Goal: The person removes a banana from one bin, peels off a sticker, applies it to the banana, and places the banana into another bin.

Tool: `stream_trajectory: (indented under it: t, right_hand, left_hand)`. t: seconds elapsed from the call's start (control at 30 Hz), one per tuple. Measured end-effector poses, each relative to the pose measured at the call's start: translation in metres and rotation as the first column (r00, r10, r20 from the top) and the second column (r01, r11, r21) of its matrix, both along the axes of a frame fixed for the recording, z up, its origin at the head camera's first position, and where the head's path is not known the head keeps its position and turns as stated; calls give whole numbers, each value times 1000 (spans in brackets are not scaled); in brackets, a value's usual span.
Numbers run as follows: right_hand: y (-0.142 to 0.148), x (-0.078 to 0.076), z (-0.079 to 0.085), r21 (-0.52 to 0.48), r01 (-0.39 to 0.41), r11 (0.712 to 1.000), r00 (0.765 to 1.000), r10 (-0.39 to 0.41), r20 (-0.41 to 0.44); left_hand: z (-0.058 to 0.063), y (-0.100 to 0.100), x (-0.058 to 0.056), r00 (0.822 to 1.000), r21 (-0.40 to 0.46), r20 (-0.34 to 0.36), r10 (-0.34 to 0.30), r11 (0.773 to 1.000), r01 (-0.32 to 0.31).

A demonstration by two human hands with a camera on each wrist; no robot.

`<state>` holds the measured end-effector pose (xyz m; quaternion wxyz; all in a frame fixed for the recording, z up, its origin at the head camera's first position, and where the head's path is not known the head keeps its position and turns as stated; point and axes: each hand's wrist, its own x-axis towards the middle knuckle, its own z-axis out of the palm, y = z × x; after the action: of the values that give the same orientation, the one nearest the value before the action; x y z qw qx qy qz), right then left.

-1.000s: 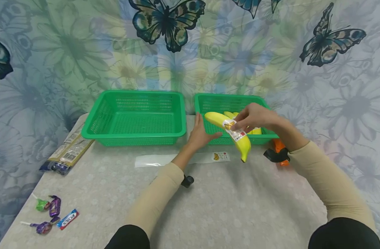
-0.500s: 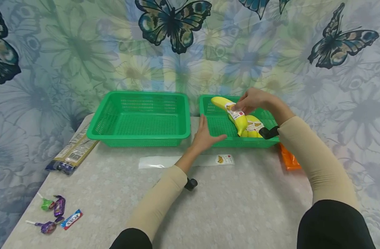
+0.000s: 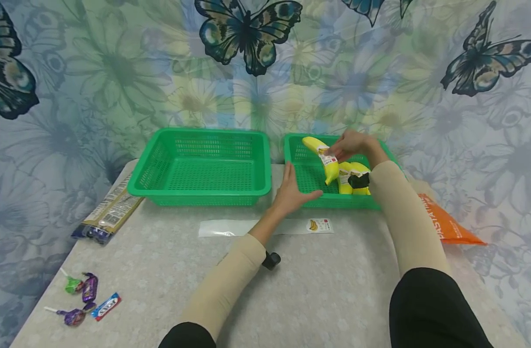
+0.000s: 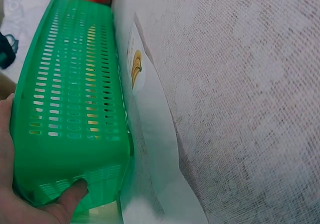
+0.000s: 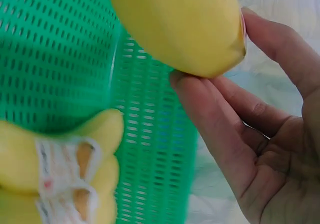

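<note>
My right hand (image 3: 354,145) pinches a yellow banana (image 3: 331,170) with a white label, above the right green basket (image 3: 326,202). In the right wrist view, the thumb and fingers (image 5: 210,119) meet the banana from opposite sides. Several labelled bananas (image 5: 95,174) lie at the basket's right part, partly covered by the wrist camera in the head view. My left hand (image 3: 290,195), thumb and fingers spread wide, rests against the left end of that basket. Its thumb (image 4: 72,199) touches the end wall in the left wrist view.
Another green basket (image 3: 200,199) stands to the left. A clear strip (image 3: 224,227) with a banana label (image 3: 319,225) lies in front. Gold packets (image 3: 113,212) lie far left, with lollipops (image 3: 75,317) and small sweets (image 3: 106,306) nearer. An orange pasta bag (image 3: 454,224) sits at right.
My right hand has carried the banana back and over the right basket, now a little lower inside it. My left hand stays at the basket's end. The orange bag has come more into view.
</note>
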<state>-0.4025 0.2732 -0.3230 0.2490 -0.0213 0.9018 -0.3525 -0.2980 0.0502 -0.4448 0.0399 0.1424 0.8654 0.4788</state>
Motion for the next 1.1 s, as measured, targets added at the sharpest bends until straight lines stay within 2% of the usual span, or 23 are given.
stream_trajectory:
  t: [0.17, 0.27, 0.73, 1.1]
  right_hand:
    - [0, -10, -20, -19, 36, 999, 999, -36, 37]
    - [0, -12, -27, 6, 34, 999, 998, -34, 46]
    - [16, -6, -52, 179, 41, 983, 991, -62, 114]
    - [2, -11, -62, 291, 86, 953, 986, -123, 112]
  left_hand:
    - [2, -1, 2, 1000, 3, 2, 6, 1000, -6]
    - [4, -1, 3, 1000, 15, 7, 4, 1000, -4]
    - [4, 3, 7, 1000, 10, 12, -2, 1000, 2]
    - [3, -1, 6, 1000, -16, -9, 13, 1000, -13]
